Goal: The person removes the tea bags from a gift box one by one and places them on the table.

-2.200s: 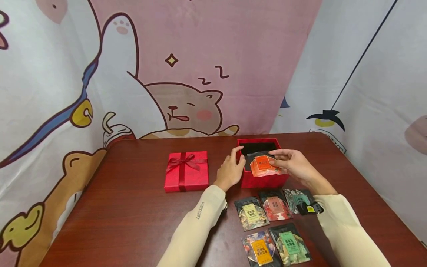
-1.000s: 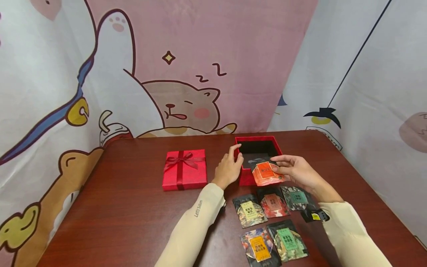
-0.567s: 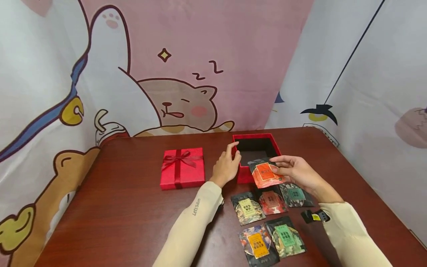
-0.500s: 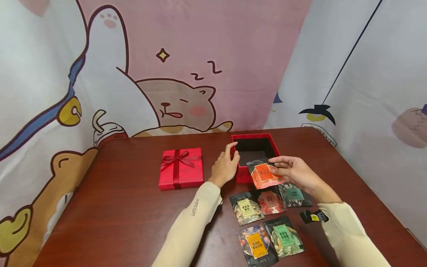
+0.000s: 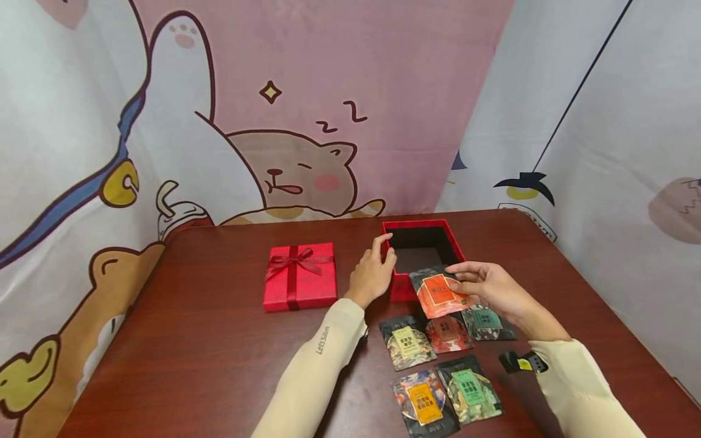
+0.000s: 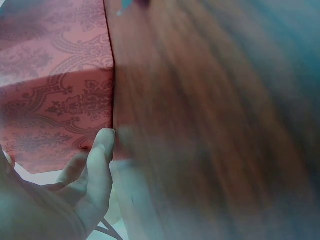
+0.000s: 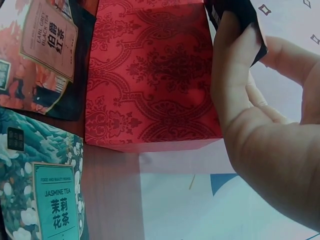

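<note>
My right hand (image 5: pixel 495 292) pinches a tea sachet with an orange label (image 5: pixel 438 292) between thumb and fingers, just in front of the open red gift box (image 5: pixel 401 289). In the right wrist view only a dark edge of this sachet (image 7: pixel 245 15) shows. At the box's left side, my left hand (image 5: pixel 372 274) holds it, index fingertip at the rim and thumb by the near corner. The left wrist view shows the thumb against the patterned box wall (image 6: pixel 65 105). The Earl Grey sachet (image 5: pixel 446 333) lies partly behind the held one, with the jasmine tea sachet (image 7: pixel 55 200) beside it.
The red box lid (image 5: pixel 303 292), tied with a ribbon bow, lies left of the box. Nearer on the brown table (image 5: pixel 219 365) are sachets with yellow (image 5: pixel 407 342), orange-yellow (image 5: pixel 424 403) and green (image 5: pixel 468 389) labels. A printed cloth (image 5: pixel 416 109) hangs behind.
My right hand has drawn the orange-labelled sachet from over the box opening toward me and lower, baring the box's dark inside. My left hand stays at the box's left side.
</note>
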Demonstrator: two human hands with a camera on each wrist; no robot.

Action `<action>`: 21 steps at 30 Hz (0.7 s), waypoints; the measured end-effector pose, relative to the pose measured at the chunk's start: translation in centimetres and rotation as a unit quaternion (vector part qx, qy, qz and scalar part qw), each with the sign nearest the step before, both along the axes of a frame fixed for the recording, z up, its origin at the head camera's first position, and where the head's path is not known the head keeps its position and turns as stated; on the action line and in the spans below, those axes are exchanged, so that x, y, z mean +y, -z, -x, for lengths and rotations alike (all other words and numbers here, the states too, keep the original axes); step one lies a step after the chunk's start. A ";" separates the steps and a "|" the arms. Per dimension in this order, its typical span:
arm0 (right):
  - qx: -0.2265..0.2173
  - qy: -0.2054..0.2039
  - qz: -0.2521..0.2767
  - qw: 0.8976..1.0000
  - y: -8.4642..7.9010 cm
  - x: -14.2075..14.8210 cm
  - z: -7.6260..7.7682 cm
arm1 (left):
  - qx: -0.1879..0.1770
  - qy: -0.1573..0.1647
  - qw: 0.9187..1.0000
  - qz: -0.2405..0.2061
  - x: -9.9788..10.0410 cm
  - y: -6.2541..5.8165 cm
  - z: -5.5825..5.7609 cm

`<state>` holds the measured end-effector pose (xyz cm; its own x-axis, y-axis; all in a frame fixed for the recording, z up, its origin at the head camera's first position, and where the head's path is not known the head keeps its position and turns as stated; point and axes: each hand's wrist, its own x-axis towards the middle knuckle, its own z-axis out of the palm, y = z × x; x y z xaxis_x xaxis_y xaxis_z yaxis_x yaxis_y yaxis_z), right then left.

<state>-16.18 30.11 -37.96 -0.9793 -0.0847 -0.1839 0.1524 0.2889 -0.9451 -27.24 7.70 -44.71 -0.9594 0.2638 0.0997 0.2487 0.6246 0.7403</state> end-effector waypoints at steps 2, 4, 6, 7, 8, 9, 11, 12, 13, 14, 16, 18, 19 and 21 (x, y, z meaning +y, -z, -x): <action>-0.002 0.000 0.000 1.000 0.0 0.0 -0.1 | 0.000 0.000 1.000 -0.002 0.0 0.0 0.0; -0.005 0.000 0.004 1.000 0.1 0.1 -0.2 | -0.001 -0.001 1.000 -0.002 0.0 0.0 0.0; -0.010 0.000 0.009 1.000 0.3 0.2 -0.3 | -0.001 -0.002 1.000 -0.003 0.1 -0.1 0.0; -0.011 0.001 0.009 1.000 0.4 0.2 -0.4 | 0.000 -0.002 1.000 -0.004 0.1 -0.1 0.0; -0.011 0.001 0.009 1.000 0.5 0.3 -0.4 | 0.000 -0.002 1.000 -0.003 0.1 -0.1 0.0; -0.011 0.002 0.007 1.000 0.6 0.4 -0.5 | 0.000 -0.002 1.000 -0.003 0.1 -0.1 0.0; -0.009 0.002 0.002 1.000 0.7 0.5 -0.7 | 0.002 -0.002 1.000 -0.003 0.1 0.0 0.1; -0.008 0.004 -0.001 1.000 0.7 0.6 -0.8 | 0.003 -0.002 1.000 -0.001 0.1 0.0 0.1; -0.008 0.005 -0.002 1.000 0.8 0.6 -0.9 | 0.004 -0.001 1.000 -0.001 0.1 0.0 0.1; -0.010 0.007 -0.001 1.000 0.8 0.7 -0.9 | 0.005 -0.001 1.000 0.000 0.1 0.0 0.1; -0.012 0.009 -0.004 1.000 0.9 0.8 -1.1 | 0.006 -0.001 1.000 0.000 0.1 0.0 0.1; -0.016 0.012 -0.005 1.000 1.0 0.8 -1.2 | 0.004 0.000 1.000 0.000 0.0 0.0 0.1; -0.015 0.010 -0.006 1.000 1.1 0.9 -1.3 | 0.003 0.000 1.000 0.000 0.0 0.0 0.1; -0.013 0.010 -0.010 1.000 1.2 1.0 -1.5 | 0.002 0.001 1.000 -0.002 0.0 0.0 0.0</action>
